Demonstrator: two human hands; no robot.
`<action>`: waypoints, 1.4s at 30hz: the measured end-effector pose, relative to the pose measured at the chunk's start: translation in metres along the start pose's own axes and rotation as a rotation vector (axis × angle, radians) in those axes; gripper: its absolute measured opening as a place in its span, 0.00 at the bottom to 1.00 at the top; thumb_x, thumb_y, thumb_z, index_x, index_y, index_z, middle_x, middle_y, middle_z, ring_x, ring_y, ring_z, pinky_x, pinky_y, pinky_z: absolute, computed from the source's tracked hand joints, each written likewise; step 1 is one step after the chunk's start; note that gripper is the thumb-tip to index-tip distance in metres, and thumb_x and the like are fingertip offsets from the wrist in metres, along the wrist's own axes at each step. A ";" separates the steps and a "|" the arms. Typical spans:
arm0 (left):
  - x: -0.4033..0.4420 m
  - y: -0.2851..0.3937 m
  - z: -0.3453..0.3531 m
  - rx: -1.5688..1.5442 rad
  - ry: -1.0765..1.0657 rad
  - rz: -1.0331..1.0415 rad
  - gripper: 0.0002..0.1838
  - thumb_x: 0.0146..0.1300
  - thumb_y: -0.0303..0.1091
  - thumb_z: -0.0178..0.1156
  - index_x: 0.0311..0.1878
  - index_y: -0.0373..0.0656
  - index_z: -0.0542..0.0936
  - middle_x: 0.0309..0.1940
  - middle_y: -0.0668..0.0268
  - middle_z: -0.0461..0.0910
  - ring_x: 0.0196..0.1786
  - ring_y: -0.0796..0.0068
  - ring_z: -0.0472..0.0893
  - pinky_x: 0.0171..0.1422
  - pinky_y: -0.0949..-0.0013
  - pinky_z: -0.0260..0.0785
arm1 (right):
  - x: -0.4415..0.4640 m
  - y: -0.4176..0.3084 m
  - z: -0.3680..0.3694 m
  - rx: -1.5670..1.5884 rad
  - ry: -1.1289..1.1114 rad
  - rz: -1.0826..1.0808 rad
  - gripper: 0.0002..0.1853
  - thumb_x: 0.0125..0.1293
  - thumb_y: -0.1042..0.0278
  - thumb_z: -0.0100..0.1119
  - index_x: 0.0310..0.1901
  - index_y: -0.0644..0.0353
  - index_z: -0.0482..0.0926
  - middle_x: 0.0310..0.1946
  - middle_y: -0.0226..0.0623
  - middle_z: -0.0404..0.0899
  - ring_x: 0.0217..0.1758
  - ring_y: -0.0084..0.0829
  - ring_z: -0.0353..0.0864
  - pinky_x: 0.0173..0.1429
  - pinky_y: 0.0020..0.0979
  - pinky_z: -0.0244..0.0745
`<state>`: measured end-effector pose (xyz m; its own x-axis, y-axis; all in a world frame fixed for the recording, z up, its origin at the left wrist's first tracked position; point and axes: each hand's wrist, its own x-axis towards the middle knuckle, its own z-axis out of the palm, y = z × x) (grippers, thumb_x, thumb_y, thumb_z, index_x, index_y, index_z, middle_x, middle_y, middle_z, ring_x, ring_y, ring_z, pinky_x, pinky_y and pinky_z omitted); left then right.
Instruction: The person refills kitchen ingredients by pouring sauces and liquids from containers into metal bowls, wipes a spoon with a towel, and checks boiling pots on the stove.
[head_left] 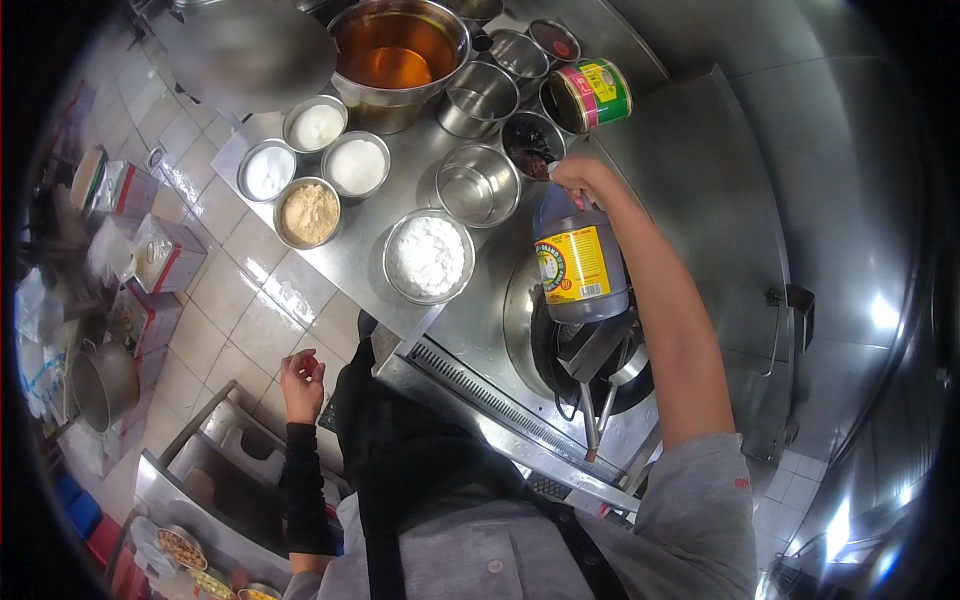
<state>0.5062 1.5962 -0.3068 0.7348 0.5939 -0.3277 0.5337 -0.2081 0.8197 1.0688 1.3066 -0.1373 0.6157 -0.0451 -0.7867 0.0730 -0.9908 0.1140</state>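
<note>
My right hand [580, 178] is closed round the top of a large plastic jug [553, 215] with a yellow label and dark contents. The jug's neck lies close to a metal pot [528, 140] holding something dark; whether liquid flows between them I cannot tell. Below the jug's base are a wok [520, 330] and metal utensils [585, 375], partly covered by it. Down at the left, away from the counter, my left hand [298, 390] has its fingers curled on a small red thing, seemingly a cap [309, 364].
Bowls of white powder [430, 256] and tan powder [309, 214] stand on the steel counter [350, 265]. Behind them are a large pot of amber liquid [395, 65], several metal pots, and a green can [603, 92]. Boxes [165, 255] line the tiled floor at left.
</note>
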 end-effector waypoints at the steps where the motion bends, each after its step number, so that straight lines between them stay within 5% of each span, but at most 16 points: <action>1: 0.000 0.001 0.000 0.000 0.001 -0.003 0.17 0.59 0.22 0.66 0.52 0.41 0.81 0.46 0.61 0.74 0.44 0.70 0.80 0.50 0.66 0.79 | -0.001 0.000 -0.001 -0.004 -0.005 0.001 0.19 0.64 0.60 0.42 0.27 0.67 0.77 0.19 0.48 0.80 0.21 0.41 0.77 0.29 0.46 0.71; 8: 0.002 -0.003 0.004 0.005 0.021 0.003 0.17 0.59 0.22 0.66 0.52 0.41 0.80 0.44 0.62 0.75 0.43 0.71 0.80 0.49 0.67 0.78 | 0.003 0.002 0.001 -0.004 0.022 0.013 0.19 0.64 0.60 0.42 0.29 0.67 0.77 0.21 0.48 0.80 0.21 0.41 0.77 0.29 0.47 0.72; 11: 0.002 0.003 0.004 0.020 0.032 0.008 0.17 0.58 0.22 0.67 0.52 0.41 0.79 0.42 0.62 0.76 0.43 0.71 0.81 0.48 0.67 0.78 | -0.005 0.001 0.000 0.088 0.013 -0.005 0.10 0.62 0.66 0.48 0.27 0.62 0.68 0.14 0.41 0.68 0.13 0.37 0.73 0.19 0.44 0.63; 14: 0.003 0.006 0.003 0.013 0.031 0.006 0.17 0.58 0.22 0.67 0.51 0.40 0.79 0.42 0.62 0.78 0.42 0.70 0.81 0.47 0.67 0.78 | -0.003 0.002 0.001 0.117 0.006 0.010 0.09 0.62 0.66 0.49 0.27 0.62 0.68 0.15 0.40 0.67 0.13 0.36 0.71 0.19 0.43 0.63; 42: 0.009 0.004 0.004 -0.015 -0.008 -0.010 0.17 0.59 0.23 0.68 0.52 0.39 0.79 0.44 0.60 0.78 0.44 0.69 0.82 0.50 0.66 0.79 | 0.012 0.007 -0.003 0.010 -0.069 0.003 0.13 0.63 0.65 0.43 0.33 0.68 0.70 0.18 0.49 0.74 0.19 0.42 0.79 0.24 0.48 0.68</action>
<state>0.5165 1.5971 -0.3085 0.7326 0.5900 -0.3393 0.5346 -0.1904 0.8234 1.0794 1.2997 -0.1441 0.5607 -0.0569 -0.8261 0.0628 -0.9918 0.1109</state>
